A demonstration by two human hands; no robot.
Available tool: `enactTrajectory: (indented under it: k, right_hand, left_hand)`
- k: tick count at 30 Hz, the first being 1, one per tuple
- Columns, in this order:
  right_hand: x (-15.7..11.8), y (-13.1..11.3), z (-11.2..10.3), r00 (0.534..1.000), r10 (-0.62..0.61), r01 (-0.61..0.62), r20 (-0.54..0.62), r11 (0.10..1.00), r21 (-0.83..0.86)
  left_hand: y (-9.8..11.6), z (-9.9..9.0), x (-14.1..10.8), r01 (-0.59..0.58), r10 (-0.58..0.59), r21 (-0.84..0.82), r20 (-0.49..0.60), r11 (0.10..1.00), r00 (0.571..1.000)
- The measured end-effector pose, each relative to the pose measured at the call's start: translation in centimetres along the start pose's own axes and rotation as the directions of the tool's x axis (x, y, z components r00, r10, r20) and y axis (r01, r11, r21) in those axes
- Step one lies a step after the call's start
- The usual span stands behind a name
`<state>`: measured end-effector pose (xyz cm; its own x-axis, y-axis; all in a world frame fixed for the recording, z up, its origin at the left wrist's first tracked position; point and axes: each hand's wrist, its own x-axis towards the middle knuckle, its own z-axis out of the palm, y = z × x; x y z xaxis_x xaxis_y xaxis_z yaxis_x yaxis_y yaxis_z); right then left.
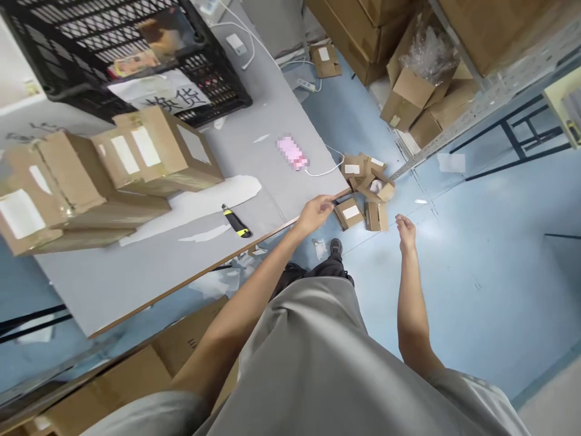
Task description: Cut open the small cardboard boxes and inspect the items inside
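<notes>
Here's the left hand (314, 215), right at the middle of the frame, by the front edge of the bench (272, 206) near its corner! Its fingers are bent inward, but whether they grip anything or touch that edge, I cannot tell. Over to the right hand (406, 233), out above the blue floor (472, 254), right of centre: fingers curled, nothing visible in them, and I cannot tell if the tips meet.

Between the two hands in the view lies a small carton (349, 213) with a white label, down on the floor just off the left fingertips, and behind it a jumbled pile of cartons (363, 166). On the bench, left of centre, there's a black-and-yellow knife (236, 221), lying aslant! Two taped boxes with white labels hold the left side: the near box (86, 188) and, just beside it, the far box (163, 142). Upper left, it's the black crate (231, 82), wearing a white sheet (131, 91) with bold characters. A pink blurred object (290, 151) lies toward the bench's right end, white cable (324, 174) running off the side. Upper right, an open carton (408, 100) with clear plastic (429, 54) bulging out!
</notes>
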<state>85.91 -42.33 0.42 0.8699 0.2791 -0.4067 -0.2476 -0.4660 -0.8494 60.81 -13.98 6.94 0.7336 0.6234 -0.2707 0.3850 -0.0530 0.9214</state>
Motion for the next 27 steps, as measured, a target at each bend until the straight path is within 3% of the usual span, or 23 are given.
enactTrajectory:
  k: [4, 9, 11, 15, 20, 24, 27]
  right_hand:
    - [-1.8, -2.0, 4.9, 0.985, 0.085, -0.089, 0.148, 0.996, 0.016]
    - [-6.2, -5.9, 13.8, 0.926, 0.025, -0.027, 0.378, 1.0, 0.001]
    - [-9.1, -7.7, 17.5, 0.864, -0.034, 0.043, 0.502, 0.999, -0.007]
    - [-17.0, -11.4, 24.8, 0.68, -0.133, 0.194, 0.721, 0.981, -0.002]
    - [-28.2, -14.5, 32.9, 0.49, -0.146, 0.285, 0.86, 0.958, 0.001]
    - [-35.2, -15.2, 38.0, 0.382, -0.128, 0.347, 0.915, 0.938, -0.013]
    - [-38.6, -15.0, 40.6, 0.351, -0.127, 0.368, 0.928, 0.93, -0.012]
  left_hand:
    - [-3.7, -5.9, -8.8, 0.171, -0.182, -0.069, -0.204, 0.983, 0.962]
    - [-6.4, -11.7, -17.1, 0.231, -0.318, -0.23, -0.491, 0.945, 0.811]
    - [-6.7, -13.6, -19.8, 0.186, -0.329, -0.296, -0.564, 0.937, 0.757]
    - [-7.2, -17.8, -24.8, 0.076, -0.34, -0.393, -0.664, 0.916, 0.666]
    - [-9.0, -24.0, -31.2, -0.061, -0.356, -0.476, -0.731, 0.877, 0.582]
    - [-11.0, -28.3, -36.0, -0.118, -0.39, -0.511, -0.768, 0.852, 0.508]
    - [-12.4, -30.7, -38.6, -0.135, -0.411, -0.528, -0.776, 0.839, 0.479]
